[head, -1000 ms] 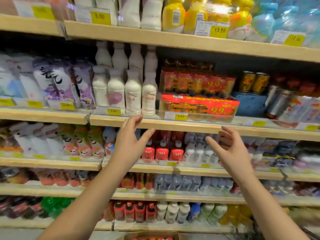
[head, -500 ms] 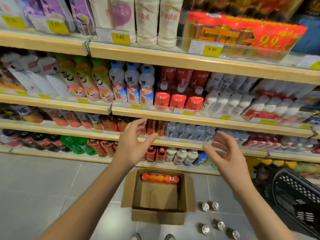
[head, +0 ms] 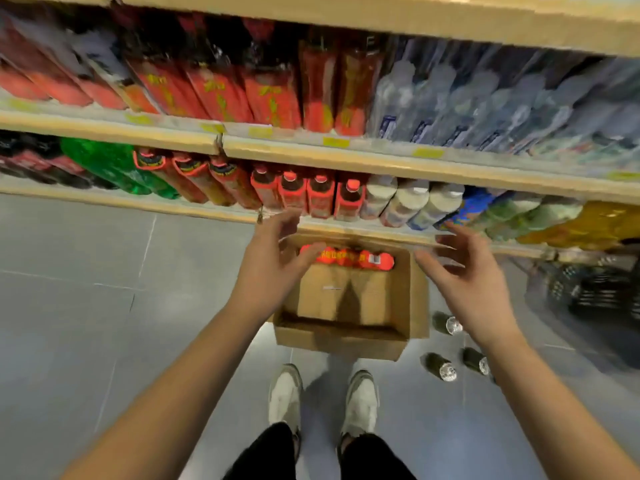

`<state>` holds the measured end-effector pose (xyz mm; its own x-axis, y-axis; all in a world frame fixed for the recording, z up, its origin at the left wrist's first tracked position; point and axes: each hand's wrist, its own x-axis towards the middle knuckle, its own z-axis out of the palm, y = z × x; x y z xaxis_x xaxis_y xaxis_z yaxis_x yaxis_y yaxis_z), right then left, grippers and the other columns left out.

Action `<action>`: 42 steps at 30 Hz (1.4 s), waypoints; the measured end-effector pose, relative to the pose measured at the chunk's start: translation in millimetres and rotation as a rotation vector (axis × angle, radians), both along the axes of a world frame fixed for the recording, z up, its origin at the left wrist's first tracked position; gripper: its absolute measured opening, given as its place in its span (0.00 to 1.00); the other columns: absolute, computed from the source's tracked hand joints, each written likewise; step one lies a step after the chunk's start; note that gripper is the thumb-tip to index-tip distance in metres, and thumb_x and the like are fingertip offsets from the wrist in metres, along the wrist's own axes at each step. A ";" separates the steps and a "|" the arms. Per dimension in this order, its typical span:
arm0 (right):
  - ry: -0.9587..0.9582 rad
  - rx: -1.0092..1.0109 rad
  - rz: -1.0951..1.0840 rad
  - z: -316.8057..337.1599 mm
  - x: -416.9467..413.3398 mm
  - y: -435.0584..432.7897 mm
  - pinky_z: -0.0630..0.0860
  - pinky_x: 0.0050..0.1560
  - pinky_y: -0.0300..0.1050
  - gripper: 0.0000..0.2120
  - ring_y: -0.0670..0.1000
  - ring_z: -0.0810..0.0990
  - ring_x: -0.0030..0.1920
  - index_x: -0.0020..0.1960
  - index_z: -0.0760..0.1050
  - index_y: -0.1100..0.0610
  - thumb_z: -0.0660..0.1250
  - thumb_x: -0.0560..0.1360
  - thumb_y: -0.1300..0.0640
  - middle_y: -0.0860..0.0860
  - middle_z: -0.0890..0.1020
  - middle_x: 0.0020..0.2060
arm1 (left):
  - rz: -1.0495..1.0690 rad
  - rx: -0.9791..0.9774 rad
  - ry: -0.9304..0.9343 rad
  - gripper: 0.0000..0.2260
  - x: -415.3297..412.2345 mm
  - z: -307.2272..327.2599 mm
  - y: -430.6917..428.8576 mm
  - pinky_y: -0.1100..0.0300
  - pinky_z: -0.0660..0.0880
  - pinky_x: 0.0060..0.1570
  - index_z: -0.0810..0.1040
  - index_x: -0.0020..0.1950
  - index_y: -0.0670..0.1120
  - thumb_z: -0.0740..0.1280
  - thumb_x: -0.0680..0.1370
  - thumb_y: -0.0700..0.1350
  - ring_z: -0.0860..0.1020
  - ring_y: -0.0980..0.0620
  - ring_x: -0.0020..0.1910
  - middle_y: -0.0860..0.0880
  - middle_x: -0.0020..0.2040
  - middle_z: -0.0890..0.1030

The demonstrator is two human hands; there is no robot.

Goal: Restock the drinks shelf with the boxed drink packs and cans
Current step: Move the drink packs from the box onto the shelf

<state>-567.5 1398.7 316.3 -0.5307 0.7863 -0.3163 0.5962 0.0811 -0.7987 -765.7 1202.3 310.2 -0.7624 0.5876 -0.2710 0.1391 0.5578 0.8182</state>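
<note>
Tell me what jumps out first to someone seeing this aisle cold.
Two bare hands, left hand and right hand, spread open and empty above an open cardboard box on the floor. A red drink pack lies at the box's far end, and loose cans stand on the tiles to its right.

- Floor [head: 86, 323]: grey tiles with thin pale joints, faintly reflective under even overhead light.
- Shelving [head: 346, 161]: light wood-coloured edges in horizontal tiers, yellow price tags [head: 334, 142] on the front strips.
- Black mesh basket [head: 595, 292]: at right on the floor, blurred.
</note>
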 end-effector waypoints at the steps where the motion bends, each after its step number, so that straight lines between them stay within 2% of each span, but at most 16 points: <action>1: -0.007 -0.007 0.005 -28.5 -2.1 1.4 0.80 0.61 0.48 0.29 0.42 0.82 0.58 0.69 0.71 0.38 0.76 0.71 0.39 0.40 0.81 0.59 | 0.009 -0.005 0.003 0.28 -2.3 -27.0 0.5 0.76 0.69 0.55 0.71 0.72 0.52 0.73 0.74 0.57 0.75 0.62 0.61 0.56 0.63 0.76; 3: -0.022 -0.015 0.006 -88.1 -5.4 4.6 0.79 0.61 0.48 0.27 0.41 0.82 0.57 0.68 0.71 0.37 0.76 0.72 0.41 0.38 0.81 0.57 | 0.018 -0.020 0.014 0.28 -6.7 -85.6 2.1 0.75 0.68 0.54 0.72 0.71 0.51 0.73 0.74 0.57 0.75 0.63 0.59 0.57 0.62 0.76; 7: -0.050 0.000 0.021 -206.0 -10.5 9.7 0.78 0.58 0.42 0.30 0.35 0.79 0.56 0.72 0.71 0.44 0.76 0.72 0.42 0.37 0.81 0.54 | 0.008 -0.024 0.002 0.28 -15.2 -204.9 7.0 0.78 0.70 0.55 0.73 0.72 0.47 0.75 0.74 0.52 0.75 0.65 0.56 0.55 0.62 0.77; 9: -0.060 0.008 0.034 -260.7 -12.2 12.6 0.75 0.53 0.34 0.30 0.28 0.77 0.52 0.71 0.71 0.44 0.76 0.73 0.42 0.36 0.80 0.54 | -0.015 -0.036 0.047 0.28 -21.4 -261.4 9.2 0.72 0.73 0.57 0.73 0.71 0.48 0.76 0.74 0.53 0.75 0.66 0.56 0.57 0.61 0.78; 10: -0.060 0.011 0.041 -284.6 -12.6 14.4 0.74 0.53 0.32 0.30 0.27 0.77 0.52 0.71 0.71 0.45 0.76 0.73 0.42 0.37 0.80 0.56 | -0.026 -0.044 0.061 0.27 -24.2 -288.1 10.2 0.69 0.73 0.58 0.73 0.70 0.49 0.76 0.74 0.54 0.75 0.67 0.56 0.58 0.60 0.78; 13: -0.043 0.077 0.025 -351.7 -13.5 20.2 0.75 0.59 0.38 0.31 0.39 0.80 0.57 0.71 0.73 0.46 0.77 0.71 0.41 0.43 0.82 0.60 | -0.049 -0.068 0.088 0.29 -32.3 -356.3 14.5 0.66 0.73 0.62 0.72 0.71 0.49 0.75 0.73 0.55 0.75 0.62 0.60 0.55 0.64 0.77; 16: -0.020 0.116 0.018 -405.9 -11.4 26.9 0.76 0.64 0.45 0.31 0.43 0.80 0.60 0.70 0.73 0.46 0.77 0.71 0.41 0.45 0.82 0.61 | -0.087 -0.120 0.175 0.31 -37.5 -403.1 19.8 0.75 0.70 0.59 0.71 0.73 0.48 0.75 0.74 0.57 0.74 0.58 0.65 0.53 0.67 0.76; 19: -0.046 0.164 0.025 -446.4 -8.5 37.3 0.78 0.66 0.52 0.33 0.46 0.79 0.64 0.71 0.72 0.44 0.75 0.70 0.35 0.45 0.79 0.65 | -0.104 -0.117 0.157 0.32 -38.3 -433.5 24.5 0.62 0.71 0.66 0.68 0.75 0.48 0.74 0.75 0.56 0.72 0.57 0.67 0.52 0.70 0.73; 23: -0.123 0.198 0.048 -475.6 -9.9 44.0 0.74 0.70 0.51 0.37 0.50 0.75 0.68 0.74 0.70 0.50 0.77 0.71 0.40 0.50 0.76 0.68 | -0.113 -0.162 0.155 0.33 -42.4 -464.1 29.2 0.57 0.70 0.69 0.67 0.76 0.47 0.75 0.74 0.54 0.71 0.55 0.68 0.50 0.70 0.72; 29: -0.200 0.200 0.057 -497.8 -14.5 44.4 0.68 0.70 0.44 0.38 0.51 0.73 0.69 0.75 0.70 0.53 0.81 0.69 0.48 0.53 0.74 0.69 | -0.110 -0.231 0.204 0.34 -48.2 -489.6 34.7 0.60 0.68 0.67 0.69 0.75 0.48 0.78 0.72 0.49 0.73 0.52 0.67 0.48 0.70 0.72; 34: -0.238 0.225 0.072 -500.8 -16.8 44.2 0.68 0.73 0.49 0.39 0.53 0.73 0.70 0.75 0.70 0.53 0.82 0.68 0.52 0.54 0.71 0.71 | -0.118 -0.248 0.200 0.36 -51.1 -494.2 35.2 0.63 0.66 0.66 0.70 0.74 0.47 0.80 0.69 0.46 0.73 0.50 0.66 0.47 0.69 0.71; 37: -0.262 0.246 0.091 -500.4 -15.9 44.9 0.66 0.74 0.48 0.41 0.54 0.72 0.71 0.76 0.69 0.55 0.82 0.68 0.54 0.55 0.71 0.72 | -0.126 -0.281 0.181 0.38 -51.1 -493.5 35.6 0.64 0.64 0.66 0.69 0.75 0.47 0.81 0.68 0.47 0.71 0.50 0.68 0.47 0.70 0.70; 42: -0.294 0.238 0.104 -501.1 -14.9 44.3 0.66 0.74 0.48 0.40 0.56 0.72 0.71 0.78 0.67 0.56 0.81 0.71 0.55 0.56 0.70 0.71 | -0.100 -0.308 0.169 0.39 -49.0 -491.5 35.6 0.57 0.65 0.71 0.68 0.76 0.48 0.80 0.69 0.46 0.71 0.48 0.69 0.47 0.71 0.68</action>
<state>-582.3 1443.1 -184.8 -0.5255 0.8026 -0.2824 0.7757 0.3155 -0.5466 -814.8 1237.8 -181.3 -0.7547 0.5715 -0.3221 0.3240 0.7516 0.5746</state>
